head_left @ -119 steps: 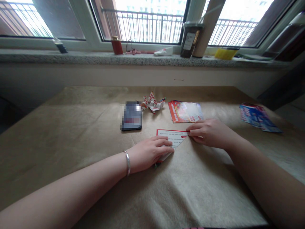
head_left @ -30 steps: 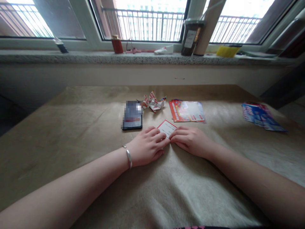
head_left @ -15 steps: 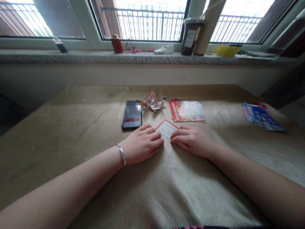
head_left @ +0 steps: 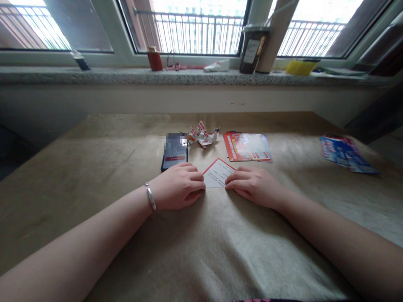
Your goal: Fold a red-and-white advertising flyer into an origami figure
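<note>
A white sheet of paper (head_left: 215,176) with printed lines and a red border lies on the table, folded, its point away from me and a straight edge toward me. The curled fingers of my left hand (head_left: 179,186) press on its left corner and hide it. On the opposite corner, the closed fingers of my right hand (head_left: 252,184) hold the sheet down. Just beyond my left hand is a dark phone (head_left: 175,151), its screen partly blurred.
Behind the sheet lie a crumpled printed wrapper (head_left: 203,136) and a stack of red-orange printed sheets (head_left: 248,147). Several blue printed cards (head_left: 344,153) are spread at the far right. A red container (head_left: 154,59) and a dark lidded cup (head_left: 252,50) stand on the windowsill (head_left: 189,77).
My left hand has slid left along the sheet's near edge, uncovering more print and now overlapping the phone's lower end. My right hand has stayed in place.
</note>
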`<state>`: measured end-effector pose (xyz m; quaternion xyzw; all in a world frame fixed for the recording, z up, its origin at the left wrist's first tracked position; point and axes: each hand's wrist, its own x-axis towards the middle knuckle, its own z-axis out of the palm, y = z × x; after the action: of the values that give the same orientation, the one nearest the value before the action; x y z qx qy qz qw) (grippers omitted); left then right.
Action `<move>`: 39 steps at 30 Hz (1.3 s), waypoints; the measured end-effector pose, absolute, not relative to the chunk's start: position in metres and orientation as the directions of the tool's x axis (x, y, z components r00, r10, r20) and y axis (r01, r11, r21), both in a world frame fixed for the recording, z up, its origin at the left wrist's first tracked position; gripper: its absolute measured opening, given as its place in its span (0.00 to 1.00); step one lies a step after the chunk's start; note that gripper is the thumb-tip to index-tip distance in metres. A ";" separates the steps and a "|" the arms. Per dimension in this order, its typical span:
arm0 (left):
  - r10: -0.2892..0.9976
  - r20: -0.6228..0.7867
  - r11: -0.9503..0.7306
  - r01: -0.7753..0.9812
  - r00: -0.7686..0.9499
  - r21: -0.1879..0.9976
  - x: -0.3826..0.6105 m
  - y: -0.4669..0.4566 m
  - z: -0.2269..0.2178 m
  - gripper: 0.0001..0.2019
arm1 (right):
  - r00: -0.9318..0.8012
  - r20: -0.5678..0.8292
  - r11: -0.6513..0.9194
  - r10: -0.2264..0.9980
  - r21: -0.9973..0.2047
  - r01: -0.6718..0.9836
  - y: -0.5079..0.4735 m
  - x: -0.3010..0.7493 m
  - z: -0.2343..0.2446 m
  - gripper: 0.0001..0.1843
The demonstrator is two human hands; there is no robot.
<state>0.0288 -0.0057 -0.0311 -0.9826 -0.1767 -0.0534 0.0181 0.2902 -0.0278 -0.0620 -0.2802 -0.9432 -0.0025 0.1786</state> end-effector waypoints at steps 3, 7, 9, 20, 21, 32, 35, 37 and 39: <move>0.347 0.113 -0.936 0.352 0.931 -0.029 0.028 -0.006 -0.030 0.08 | -0.778 0.336 0.842 0.530 -0.102 0.530 -0.027 0.291 -0.063 0.13; 0.337 0.113 -0.936 0.345 0.935 -0.066 0.026 -0.004 -0.030 0.09 | -0.781 0.331 0.843 0.529 -0.105 0.527 -0.027 0.292 -0.063 0.13; 0.336 0.116 -0.934 0.347 0.934 -0.085 0.023 -0.003 -0.029 0.10 | -0.782 0.327 0.842 0.531 -0.101 0.530 -0.027 0.292 -0.063 0.13; 0.396 0.011 -0.917 0.396 0.918 -0.055 0.015 -0.002 -0.021 0.09 | -0.787 0.350 0.854 0.509 -0.086 0.514 -0.027 0.295 -0.064 0.14; 0.405 -0.008 -0.914 0.404 0.914 -0.048 0.014 -0.002 -0.020 0.09 | -0.787 0.351 0.854 0.508 -0.085 0.514 -0.027 0.294 -0.064 0.14; 0.486 -0.105 -0.873 0.486 0.868 -0.021 0.008 -0.004 -0.013 0.09 | -0.788 0.321 0.842 0.525 -0.065 0.535 -0.027 0.297 -0.064 0.13; 0.486 -0.112 -0.873 0.488 0.867 -0.002 0.006 -0.002 -0.013 0.09 | -0.786 0.325 0.843 0.526 -0.075 0.533 -0.027 0.299 -0.063 0.13; 0.487 -0.115 -0.871 0.492 0.866 0.014 0.005 -0.001 -0.014 0.09 | -0.786 0.325 0.845 0.526 -0.091 0.527 -0.026 0.300 -0.064 0.13; 0.496 -0.112 -0.865 0.501 0.861 0.016 0.005 -0.001 -0.014 0.09 | -0.789 0.324 0.849 0.522 -0.103 0.519 -0.026 0.301 -0.065 0.12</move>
<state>0.0053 -0.0008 -0.0142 -0.9643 -0.2586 0.0522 -0.0223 0.3008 -0.0262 -0.0649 -0.2751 -0.9458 0.0042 0.1726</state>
